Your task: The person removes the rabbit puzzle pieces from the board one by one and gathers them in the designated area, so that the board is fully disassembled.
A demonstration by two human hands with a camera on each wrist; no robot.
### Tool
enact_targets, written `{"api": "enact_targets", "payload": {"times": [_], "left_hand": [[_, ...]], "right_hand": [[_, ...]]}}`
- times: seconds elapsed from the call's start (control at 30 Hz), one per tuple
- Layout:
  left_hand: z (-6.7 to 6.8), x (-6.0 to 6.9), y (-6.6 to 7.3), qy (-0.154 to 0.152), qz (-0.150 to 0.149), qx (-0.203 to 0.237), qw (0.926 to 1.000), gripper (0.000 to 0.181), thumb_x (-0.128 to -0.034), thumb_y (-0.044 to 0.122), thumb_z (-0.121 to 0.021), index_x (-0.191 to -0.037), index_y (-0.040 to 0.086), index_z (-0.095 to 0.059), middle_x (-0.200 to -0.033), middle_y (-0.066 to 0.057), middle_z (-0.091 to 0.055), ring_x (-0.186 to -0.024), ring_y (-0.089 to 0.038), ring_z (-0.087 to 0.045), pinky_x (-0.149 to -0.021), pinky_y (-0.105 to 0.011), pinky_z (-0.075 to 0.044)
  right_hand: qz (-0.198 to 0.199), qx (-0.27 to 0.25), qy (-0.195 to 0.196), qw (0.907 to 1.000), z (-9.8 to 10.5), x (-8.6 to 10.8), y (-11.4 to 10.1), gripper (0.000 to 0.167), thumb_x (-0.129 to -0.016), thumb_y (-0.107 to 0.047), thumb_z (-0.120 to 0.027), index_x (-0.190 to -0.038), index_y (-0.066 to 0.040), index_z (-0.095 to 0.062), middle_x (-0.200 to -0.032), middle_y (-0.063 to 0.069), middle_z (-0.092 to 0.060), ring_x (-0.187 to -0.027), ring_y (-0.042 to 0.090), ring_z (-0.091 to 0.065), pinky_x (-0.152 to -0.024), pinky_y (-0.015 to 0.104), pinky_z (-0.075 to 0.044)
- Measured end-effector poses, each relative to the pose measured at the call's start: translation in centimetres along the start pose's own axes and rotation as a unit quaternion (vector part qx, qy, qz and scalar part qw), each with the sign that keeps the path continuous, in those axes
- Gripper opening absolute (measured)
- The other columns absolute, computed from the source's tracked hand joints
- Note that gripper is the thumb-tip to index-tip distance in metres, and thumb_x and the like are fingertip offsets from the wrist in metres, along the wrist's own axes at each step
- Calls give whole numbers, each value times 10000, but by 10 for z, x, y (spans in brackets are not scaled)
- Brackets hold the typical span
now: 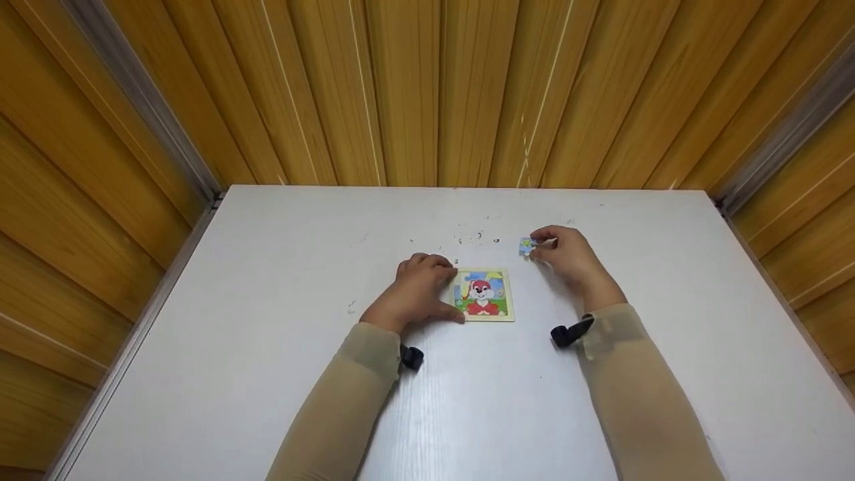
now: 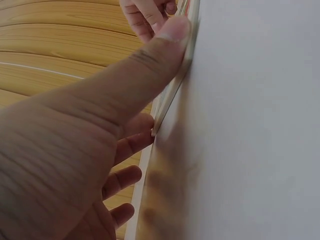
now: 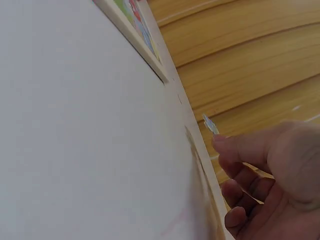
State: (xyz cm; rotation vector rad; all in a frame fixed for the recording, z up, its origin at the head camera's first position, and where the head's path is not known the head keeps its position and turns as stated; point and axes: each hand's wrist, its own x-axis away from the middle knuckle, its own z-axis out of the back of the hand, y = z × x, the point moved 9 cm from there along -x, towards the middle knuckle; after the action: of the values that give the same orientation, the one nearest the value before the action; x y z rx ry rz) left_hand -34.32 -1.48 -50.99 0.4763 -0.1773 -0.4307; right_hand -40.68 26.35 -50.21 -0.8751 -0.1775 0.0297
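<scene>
Between the thumb and fingers of your left hand (image 1: 419, 288) sits the square, pale wooden puzzle frame (image 1: 491, 318), its rim enclosing a bright picture (image 1: 482, 294) of a red-and-white cartoon animal in red. You have that hand clamped on the frame, thumb at the near edge and a fingertip at the far one, a span that probably serves to stop it sliding. The rest of the frame reaches out to the right of this hand, leaving most of the picture uncovered; whether there is a gap at the side by your palm, you cannot tell from here.

Farther out to the right, beyond the frame's far corner and apart from it, your right hand (image 1: 570, 258) pinches a small light-blue puzzle piece (image 1: 526, 246) with a yellow-green patch. Thumb and forefinger meet on its edge, and the other fingers curl loosely below. Gripped that way, the piece sticks out to the left of the fingertips, likely so that its face and knob show; it appears raised.

Under both hands spreads the white surface (image 1: 300, 267), with small dark marks (image 1: 479, 235) past your left fingertips. Behind each hand, at the beige sleeve cuffs (image 1: 369, 347), sit black wrist devices (image 1: 412, 359). Well beyond both rises the yellow-brown wood-look panelled wall (image 1: 401, 93).
</scene>
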Motion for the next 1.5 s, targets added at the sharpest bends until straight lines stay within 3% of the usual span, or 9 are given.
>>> {"api": "enact_targets", "payload": {"times": [0.13, 0.27, 0.4, 0.6, 0.77, 0.97, 1.13, 1.3, 1.5], "left_hand": [[1, 1, -1, 24, 4, 24, 10000, 963, -784, 546, -1036, -1589, 164, -671, -1648, -12, -595, -1615, -304, -414, -1394, -514, -282], [2, 2, -2, 67, -1, 69, 10000, 960, -777, 541, -1043, -1580, 159, -680, -1635, -10, -603, -1605, -298, -422, -1389, -508, -286], [2, 2, -2, 54, 1, 70, 10000, 963, -776, 544, -1042, -1581, 159, -679, -1636, -10, -602, -1605, -302, -424, -1388, -518, -286], [2, 2, -1, 26, -11, 15, 10000, 968, -788, 558, -1030, -1595, 168, -666, -1650, -7, -591, -1610, -314, -419, -1387, -525, -288], [2, 3, -1, 27, -8, 29, 10000, 957, -788, 551, -1032, -1589, 170, -672, -1648, -9, -594, -1607, -317, -424, -1387, -526, -290], [2, 4, -2, 26, -2, 35, 10000, 959, -781, 547, -1038, -1583, 163, -677, -1642, -7, -596, -1597, -309, -430, -1385, -521, -297], [2, 2, -2, 41, -16, 30, 10000, 945, -788, 546, -1032, -1576, 160, -683, -1650, -9, -588, -1603, -313, -421, -1388, -530, -295], [2, 0, -2, 64, -61, -55, 9999, 924, -794, 550, -1027, -1561, 155, -695, -1659, -16, -592, -1605, -330, -425, -1383, -542, -303], [0, -4, -6, 6, 76, -5, 10000, 919, -795, 558, -1024, -1564, 179, -695, -1662, 6, -599, -1618, -320, -414, -1392, -529, -300]], "right_hand": [[-69, 191, 70, 9998, 14, 0, 10, 433, -1077, -111, -695, -1501, -28, -675, -1474, 213, -650, -1124, 263, -568, -942, 342, -489], [-120, 318, 27, 9994, 21, 0, 17, 435, -1091, -104, -661, -1517, -16, -656, -1546, 253, -622, -1285, 349, -588, -1108, 474, -502], [-210, 343, 3, 9992, 25, 0, 22, 445, -1102, -73, -629, -1539, 13, -629, -1606, 290, -589, -1460, 425, -543, -1267, 590, -441], [-285, 370, -21, 9989, 28, 3, 24, 473, -1104, -43, -610, -1572, 18, -593, -1667, 301, -529, -1593, 470, -454, -1362, 646, -341], [-190, 405, 74, 9990, 28, 6, 18, 512, -1092, -30, -609, -1601, -3, -561, -1687, 287, -472, -1565, 473, -444, -1358, 676, -326], [37, 386, 153, 9991, 18, 5, 2, 478, -1110, -113, -641, -1576, -14, -592, -1631, 265, -523, -1387, 410, -541, -1218, 580, -464], [334, 568, 46, 9978, 3, 3, -17, 466, -1119, -198, -672, -1545, -13, -627, -1562, 254, -587, -1300, 394, -590, -1116, 529, -507], [551, 754, -84, 9956, -13, 3, -33, 459, -1123, -242, -673, -1523, -19, -652, -1517, 236, -635, -1262, 384, -605, -1107, 542, -514], [807, 575, -308, 9946, -32, 5, -49, 396, -1131, -174, -653, -1511, -63, -681, -1485, 213, -688, -1288, 376, -620, -1100, 513, -514]]}}
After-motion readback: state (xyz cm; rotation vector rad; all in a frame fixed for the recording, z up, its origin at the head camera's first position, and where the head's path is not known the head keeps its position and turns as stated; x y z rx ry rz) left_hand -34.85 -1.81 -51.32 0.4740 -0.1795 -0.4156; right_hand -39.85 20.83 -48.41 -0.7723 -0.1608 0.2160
